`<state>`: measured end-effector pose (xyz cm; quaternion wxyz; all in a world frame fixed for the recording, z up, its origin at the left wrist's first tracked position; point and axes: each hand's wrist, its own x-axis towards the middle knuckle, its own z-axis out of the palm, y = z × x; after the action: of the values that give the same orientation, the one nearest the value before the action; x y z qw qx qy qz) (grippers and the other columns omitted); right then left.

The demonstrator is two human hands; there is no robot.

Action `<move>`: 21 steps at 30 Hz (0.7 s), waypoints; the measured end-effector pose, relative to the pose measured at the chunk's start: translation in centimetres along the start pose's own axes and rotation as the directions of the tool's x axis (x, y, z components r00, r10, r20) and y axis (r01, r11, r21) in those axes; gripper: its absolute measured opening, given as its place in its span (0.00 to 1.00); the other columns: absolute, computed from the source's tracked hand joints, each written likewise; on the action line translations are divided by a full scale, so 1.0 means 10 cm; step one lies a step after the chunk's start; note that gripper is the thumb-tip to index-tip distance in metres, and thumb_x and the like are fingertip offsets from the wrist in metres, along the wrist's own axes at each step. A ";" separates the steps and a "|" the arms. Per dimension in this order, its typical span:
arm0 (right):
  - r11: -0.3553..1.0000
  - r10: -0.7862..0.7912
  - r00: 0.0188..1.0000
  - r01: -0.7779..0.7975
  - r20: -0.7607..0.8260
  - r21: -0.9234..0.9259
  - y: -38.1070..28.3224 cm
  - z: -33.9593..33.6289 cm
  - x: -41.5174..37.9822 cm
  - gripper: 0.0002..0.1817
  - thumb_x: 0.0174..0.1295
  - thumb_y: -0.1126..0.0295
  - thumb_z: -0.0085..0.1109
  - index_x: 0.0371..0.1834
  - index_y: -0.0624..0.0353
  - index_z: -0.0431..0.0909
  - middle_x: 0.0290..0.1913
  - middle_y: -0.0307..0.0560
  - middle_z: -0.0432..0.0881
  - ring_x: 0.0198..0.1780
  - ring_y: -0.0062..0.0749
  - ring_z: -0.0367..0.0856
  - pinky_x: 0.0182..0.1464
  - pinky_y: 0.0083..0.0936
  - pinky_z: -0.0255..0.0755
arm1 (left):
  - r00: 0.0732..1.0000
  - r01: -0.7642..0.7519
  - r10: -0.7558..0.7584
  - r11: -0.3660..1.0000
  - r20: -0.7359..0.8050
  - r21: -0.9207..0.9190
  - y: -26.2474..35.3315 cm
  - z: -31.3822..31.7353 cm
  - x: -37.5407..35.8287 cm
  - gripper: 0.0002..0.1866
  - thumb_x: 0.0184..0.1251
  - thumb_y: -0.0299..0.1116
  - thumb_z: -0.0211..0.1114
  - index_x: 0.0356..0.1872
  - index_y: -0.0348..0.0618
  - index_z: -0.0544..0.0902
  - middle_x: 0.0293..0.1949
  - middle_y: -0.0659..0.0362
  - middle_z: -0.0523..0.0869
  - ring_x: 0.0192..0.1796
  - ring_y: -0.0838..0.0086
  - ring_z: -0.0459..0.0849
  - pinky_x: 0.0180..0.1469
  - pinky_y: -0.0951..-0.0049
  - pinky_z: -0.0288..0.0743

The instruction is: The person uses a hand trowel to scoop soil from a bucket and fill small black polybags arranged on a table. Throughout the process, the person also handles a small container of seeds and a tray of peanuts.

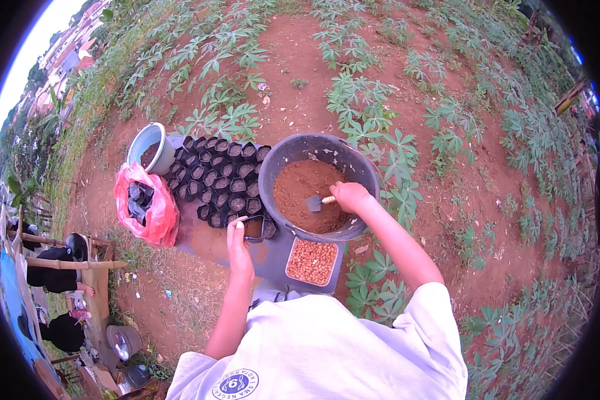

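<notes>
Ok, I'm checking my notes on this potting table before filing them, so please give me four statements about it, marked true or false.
1. The right hand holds a small grey-bladed trowel within the round dark tub of brown soil. True.
2. The left hand is empty. False: it holds a small black soil-filled pot.
3. The open pink plastic bag sits inside the pale blue round bucket. False: it is beside the bucket.
4. The pale square tray contains small orange-brown grains. True.
</notes>
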<state>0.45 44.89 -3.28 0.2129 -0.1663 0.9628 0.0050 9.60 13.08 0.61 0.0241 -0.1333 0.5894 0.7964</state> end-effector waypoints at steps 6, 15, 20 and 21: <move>0.999 -0.042 0.999 0.042 -0.017 -0.019 0.08 -0.10 -0.03 0.11 0.59 0.74 0.58 0.45 0.60 0.77 0.45 0.54 0.82 0.46 0.50 0.86 0.46 0.43 0.82 | 0.999 -0.009 0.009 1.000 -0.038 -0.013 0.01 -0.09 -0.01 0.14 0.82 0.37 0.46 0.56 0.45 0.76 0.47 0.63 0.79 0.48 0.81 0.77 0.51 0.76 0.71; 0.995 -0.054 0.997 0.059 -0.064 0.077 0.12 -0.20 -0.17 0.09 0.59 0.76 0.57 0.44 0.59 0.76 0.47 0.53 0.82 0.48 0.51 0.85 0.49 0.44 0.80 | 0.999 -0.029 0.028 0.999 -0.041 -0.028 0.02 -0.19 0.02 0.14 0.83 0.39 0.48 0.55 0.45 0.76 0.47 0.63 0.79 0.48 0.80 0.78 0.52 0.76 0.71; 0.968 -0.103 0.976 0.142 -0.190 0.207 0.13 -0.29 -0.32 0.11 0.55 0.81 0.57 0.42 0.60 0.74 0.45 0.53 0.80 0.49 0.53 0.83 0.50 0.45 0.78 | 0.999 -0.002 0.001 1.000 -0.043 -0.025 0.10 -0.17 0.02 0.14 0.83 0.40 0.48 0.55 0.45 0.76 0.46 0.64 0.80 0.48 0.81 0.77 0.52 0.76 0.71; 0.964 -0.081 0.973 0.131 -0.214 0.233 0.11 -0.35 -0.38 0.12 0.54 0.83 0.56 0.42 0.60 0.74 0.44 0.53 0.80 0.50 0.53 0.82 0.51 0.44 0.76 | 0.999 0.006 -0.007 1.000 -0.037 -0.024 0.11 -0.16 0.03 0.14 0.83 0.41 0.49 0.55 0.45 0.76 0.46 0.64 0.80 0.47 0.81 0.77 0.52 0.76 0.71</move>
<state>1.91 46.85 1.36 0.1325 -0.1899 0.9623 -0.1425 9.38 11.20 1.15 0.0142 -0.1503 0.5797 0.8007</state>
